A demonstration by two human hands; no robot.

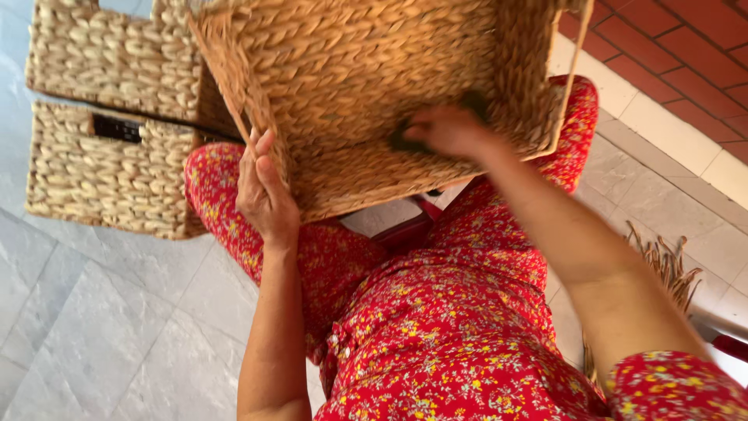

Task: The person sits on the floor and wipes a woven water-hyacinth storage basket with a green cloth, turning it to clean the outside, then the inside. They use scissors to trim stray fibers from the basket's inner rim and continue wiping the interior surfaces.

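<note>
Red cloth with a small yellow and white flower print (460, 327) lay closest to us, covering the lap and both knees in soft folds. Above it we saw one woven basket (374, 86) propped on the knees, tilted with its open mouth toward us. It was box-shaped, plaited from thick, twisted, golden-brown fibre in rows of chunky braid, with a stiff rim running round the opening.

We counted two hands on it. Our left hand (265, 191) lay flat along the basket's lower left edge, fingers straight and pressed against the outside of the weave, the thumb side at the rim. Our right hand (448, 131) reached inside the basket, fingers curled around a small dark object (405, 142) held against the inner wall; we could not tell what that object was.

Two more woven baskets (109, 117), paler and straw-coloured, stood stacked on the grey stone-tile floor (101, 327) to the left. One bundle of dry fibre strands (666, 269) lay by the right knee. Red brick paving (670, 54) filled the upper right corner.
</note>
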